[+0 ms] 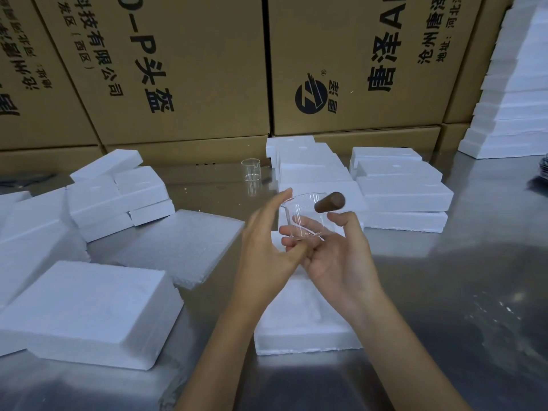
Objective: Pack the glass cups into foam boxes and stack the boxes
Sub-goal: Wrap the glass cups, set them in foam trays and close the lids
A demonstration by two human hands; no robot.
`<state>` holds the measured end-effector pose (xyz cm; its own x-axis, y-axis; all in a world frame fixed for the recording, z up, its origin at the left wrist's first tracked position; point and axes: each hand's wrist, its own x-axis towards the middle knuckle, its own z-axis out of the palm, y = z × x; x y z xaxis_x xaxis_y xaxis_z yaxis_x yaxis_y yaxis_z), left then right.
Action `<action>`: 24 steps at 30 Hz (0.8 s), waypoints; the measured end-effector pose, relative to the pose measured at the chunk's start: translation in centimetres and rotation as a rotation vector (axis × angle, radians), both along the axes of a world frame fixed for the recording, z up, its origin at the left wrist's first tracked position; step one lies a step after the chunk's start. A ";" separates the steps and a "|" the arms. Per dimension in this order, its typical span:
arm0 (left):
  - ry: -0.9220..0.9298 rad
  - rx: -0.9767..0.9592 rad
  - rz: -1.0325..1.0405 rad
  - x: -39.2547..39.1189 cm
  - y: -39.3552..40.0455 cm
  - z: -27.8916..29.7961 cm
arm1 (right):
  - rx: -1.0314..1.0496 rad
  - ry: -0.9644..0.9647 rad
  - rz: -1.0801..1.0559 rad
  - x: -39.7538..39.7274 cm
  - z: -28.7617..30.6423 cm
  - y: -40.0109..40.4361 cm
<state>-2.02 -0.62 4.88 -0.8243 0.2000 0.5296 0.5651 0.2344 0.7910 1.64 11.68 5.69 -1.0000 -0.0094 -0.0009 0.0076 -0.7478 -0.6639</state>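
Right hand [332,253] cradles the fragile, slippery glass cup [305,216] by its base, wooden handle [329,202] free, left hand [267,241] relaxed alongside.

Clear glass cup [305,218], brown handle [329,202]; white foam boxes [89,310]; tan cartons [184,69], black print.

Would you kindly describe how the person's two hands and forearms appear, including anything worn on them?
Both the left hand and the right hand are bare, with no gloves. No rings, watch or bracelet can be seen. Both forearms are uncovered as far as the bottom edge of the picture; no sleeve shows. Fingernails look short and unpainted.
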 end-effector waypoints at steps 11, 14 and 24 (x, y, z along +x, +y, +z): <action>0.218 -0.111 0.169 -0.5 0.0 -0.4 | 0.625 0.088 -0.488 -0.4 -0.4 -0.5; 0.338 -0.221 0.239 -0.6 -0.2 -0.7 | 0.712 0.045 -0.644 -0.2 -0.3 -0.4; 0.210 -0.251 0.094 -0.7 0.0 -1.0 | 0.469 -0.013 -0.595 -0.3 -0.2 2.4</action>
